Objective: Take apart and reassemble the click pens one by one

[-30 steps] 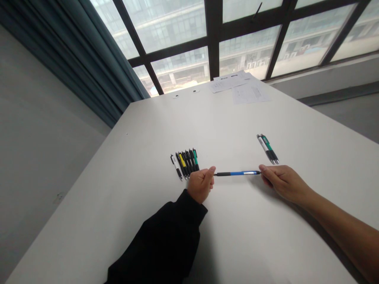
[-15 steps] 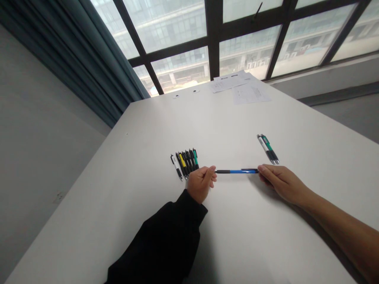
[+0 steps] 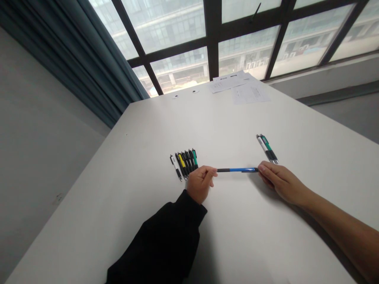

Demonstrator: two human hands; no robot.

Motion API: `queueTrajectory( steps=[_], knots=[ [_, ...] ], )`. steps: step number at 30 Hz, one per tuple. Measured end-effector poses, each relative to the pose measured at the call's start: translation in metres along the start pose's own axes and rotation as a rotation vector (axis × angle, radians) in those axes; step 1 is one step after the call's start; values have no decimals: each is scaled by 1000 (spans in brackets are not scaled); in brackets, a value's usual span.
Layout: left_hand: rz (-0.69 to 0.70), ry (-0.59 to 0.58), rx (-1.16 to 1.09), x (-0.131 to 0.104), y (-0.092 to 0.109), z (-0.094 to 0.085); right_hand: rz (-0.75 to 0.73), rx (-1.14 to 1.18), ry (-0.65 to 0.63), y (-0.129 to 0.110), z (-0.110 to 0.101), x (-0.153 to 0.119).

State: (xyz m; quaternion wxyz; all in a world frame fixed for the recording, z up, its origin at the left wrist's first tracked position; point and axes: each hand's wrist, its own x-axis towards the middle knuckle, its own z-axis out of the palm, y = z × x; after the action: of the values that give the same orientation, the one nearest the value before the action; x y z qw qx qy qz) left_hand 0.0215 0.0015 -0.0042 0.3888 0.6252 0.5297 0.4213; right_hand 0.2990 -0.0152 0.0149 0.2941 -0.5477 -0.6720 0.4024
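Observation:
A blue pen (image 3: 237, 170) with a dark grip is held level above the table between both hands. My left hand (image 3: 201, 182) is closed on its dark tip end, and my right hand (image 3: 276, 179) pinches the other end, by the clip. Just left of my left hand lies a row of several pens: a white one (image 3: 175, 167), a yellow one (image 3: 182, 163), dark ones, and a green one (image 3: 194, 157). My left hand hides the lower ends of some. Beyond my right hand, a white pen (image 3: 264, 146) and a green pen (image 3: 269, 146) lie side by side.
The white table (image 3: 142, 157) reaches to the windows. Sheets of paper (image 3: 250, 92) lie at its far edge, with two small round fittings (image 3: 194, 92) to their left. A blue curtain (image 3: 89, 51) hangs at the left.
The blue pen has turned about its length: its clip was on the upper side and now shows on the lower side. Both hands stay in nearly the same place.

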Motion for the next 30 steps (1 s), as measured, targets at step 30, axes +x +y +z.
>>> queueTrajectory(
  steps=[30],
  knots=[
    [28, -16, 6, 0, 6, 0, -30, -37, -22, 0, -2, -1]
  ],
)
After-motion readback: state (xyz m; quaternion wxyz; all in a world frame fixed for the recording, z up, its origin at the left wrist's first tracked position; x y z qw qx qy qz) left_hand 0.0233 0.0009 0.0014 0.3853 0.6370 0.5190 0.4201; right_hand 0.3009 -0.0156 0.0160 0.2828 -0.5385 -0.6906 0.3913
